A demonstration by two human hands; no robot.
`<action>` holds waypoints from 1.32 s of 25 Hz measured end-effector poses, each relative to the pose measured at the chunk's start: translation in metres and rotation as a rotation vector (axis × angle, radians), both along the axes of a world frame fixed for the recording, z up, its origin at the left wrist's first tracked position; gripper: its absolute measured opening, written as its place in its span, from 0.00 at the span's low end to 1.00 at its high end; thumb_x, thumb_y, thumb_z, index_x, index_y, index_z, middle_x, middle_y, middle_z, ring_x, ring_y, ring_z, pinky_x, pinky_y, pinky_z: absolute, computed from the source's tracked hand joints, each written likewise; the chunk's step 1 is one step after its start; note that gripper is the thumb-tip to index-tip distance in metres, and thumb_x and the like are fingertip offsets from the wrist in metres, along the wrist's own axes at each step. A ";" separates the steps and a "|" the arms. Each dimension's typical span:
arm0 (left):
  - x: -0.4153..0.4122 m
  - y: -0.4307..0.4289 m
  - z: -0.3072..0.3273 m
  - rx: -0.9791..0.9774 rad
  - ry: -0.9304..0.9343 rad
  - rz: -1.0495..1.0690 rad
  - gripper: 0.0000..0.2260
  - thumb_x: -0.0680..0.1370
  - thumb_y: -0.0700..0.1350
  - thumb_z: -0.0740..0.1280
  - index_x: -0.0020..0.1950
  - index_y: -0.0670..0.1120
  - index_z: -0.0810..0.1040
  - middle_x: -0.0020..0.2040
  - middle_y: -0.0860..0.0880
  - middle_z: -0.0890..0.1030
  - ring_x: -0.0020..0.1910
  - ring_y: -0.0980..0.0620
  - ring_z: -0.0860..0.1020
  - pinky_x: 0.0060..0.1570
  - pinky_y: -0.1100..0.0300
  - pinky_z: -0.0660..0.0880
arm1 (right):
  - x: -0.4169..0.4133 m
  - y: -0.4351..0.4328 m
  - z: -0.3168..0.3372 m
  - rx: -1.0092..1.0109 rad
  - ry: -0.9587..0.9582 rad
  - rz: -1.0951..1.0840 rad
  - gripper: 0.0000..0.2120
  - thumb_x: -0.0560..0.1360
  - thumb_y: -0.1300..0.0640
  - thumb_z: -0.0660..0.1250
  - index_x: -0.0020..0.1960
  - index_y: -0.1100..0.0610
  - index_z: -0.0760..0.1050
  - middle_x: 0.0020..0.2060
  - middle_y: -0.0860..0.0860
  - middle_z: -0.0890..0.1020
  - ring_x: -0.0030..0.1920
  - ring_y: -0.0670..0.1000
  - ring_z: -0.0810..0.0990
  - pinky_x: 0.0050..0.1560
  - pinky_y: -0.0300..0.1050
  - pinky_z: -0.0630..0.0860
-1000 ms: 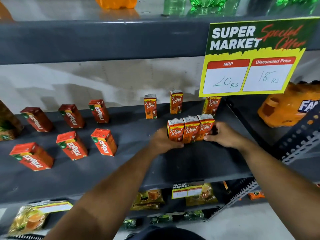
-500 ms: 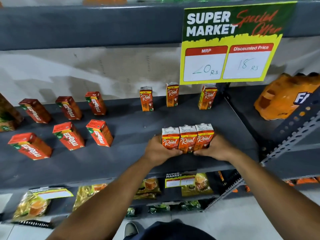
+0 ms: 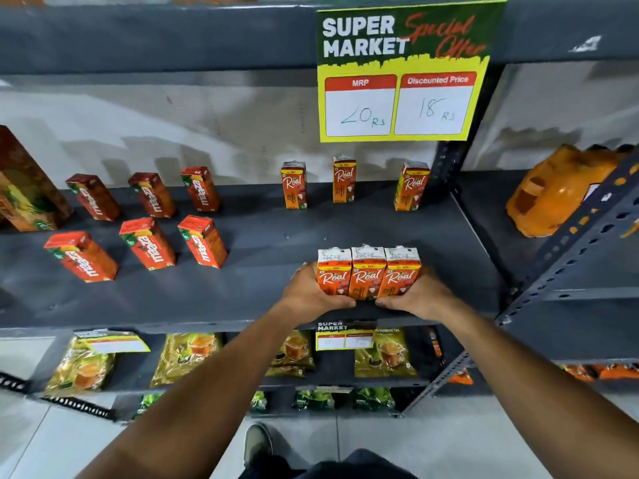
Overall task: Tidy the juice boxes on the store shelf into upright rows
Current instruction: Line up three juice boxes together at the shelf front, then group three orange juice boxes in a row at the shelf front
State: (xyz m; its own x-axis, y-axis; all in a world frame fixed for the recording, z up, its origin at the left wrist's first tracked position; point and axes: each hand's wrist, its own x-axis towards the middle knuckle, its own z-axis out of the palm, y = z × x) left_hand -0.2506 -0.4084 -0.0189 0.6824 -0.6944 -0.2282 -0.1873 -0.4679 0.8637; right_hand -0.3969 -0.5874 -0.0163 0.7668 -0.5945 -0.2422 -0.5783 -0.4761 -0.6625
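Three orange Real juice boxes (image 3: 368, 273) stand upright, pressed side by side, near the front edge of the grey shelf (image 3: 262, 299). My left hand (image 3: 311, 293) grips the left end of this trio and my right hand (image 3: 416, 293) grips the right end, squeezing them together. Behind them, three more Real boxes (image 3: 344, 179) stand apart along the back wall. On the left, two rows of red Maaza boxes (image 3: 200, 242) stand upright, three in each row.
A yellow price sign (image 3: 401, 72) hangs from the upper shelf above the back row. A tall brown carton (image 3: 27, 188) stands at the far left. An orange bottle pack (image 3: 556, 193) lies on the neighbouring shelf at right. Tea packets (image 3: 383, 354) fill the shelf below.
Both hands have drawn the three Real boxes toward the shelf's front edge, away from the back row. The camera has tilted downward, showing more of the lower shelf and floor.
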 end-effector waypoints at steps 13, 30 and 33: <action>0.000 0.002 -0.003 -0.009 -0.057 -0.016 0.35 0.56 0.53 0.83 0.59 0.54 0.71 0.53 0.51 0.80 0.53 0.53 0.78 0.57 0.47 0.76 | 0.004 -0.010 -0.008 0.062 -0.007 0.033 0.48 0.44 0.31 0.77 0.62 0.44 0.73 0.61 0.50 0.78 0.63 0.53 0.77 0.65 0.57 0.75; 0.089 0.289 0.017 -0.666 -0.432 0.788 0.26 0.65 0.46 0.79 0.58 0.56 0.71 0.58 0.45 0.77 0.60 0.45 0.75 0.63 0.45 0.70 | -0.022 0.149 -0.017 0.003 -0.397 0.444 0.09 0.70 0.48 0.73 0.48 0.44 0.77 0.44 0.41 0.82 0.46 0.41 0.80 0.45 0.37 0.77; 0.144 0.338 0.036 -0.815 -0.318 0.900 0.25 0.65 0.41 0.79 0.55 0.54 0.72 0.52 0.45 0.79 0.54 0.47 0.78 0.60 0.44 0.73 | 0.046 0.181 0.012 0.066 -0.505 0.466 0.16 0.69 0.52 0.75 0.56 0.49 0.78 0.50 0.43 0.81 0.51 0.42 0.81 0.51 0.37 0.79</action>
State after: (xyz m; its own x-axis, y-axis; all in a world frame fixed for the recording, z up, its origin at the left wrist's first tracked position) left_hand -0.1066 -0.0703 0.0172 0.9331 0.1837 0.3090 -0.3320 0.1102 0.9368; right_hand -0.3510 -0.4063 -0.0043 0.9671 -0.1718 0.1876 0.0640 -0.5495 -0.8330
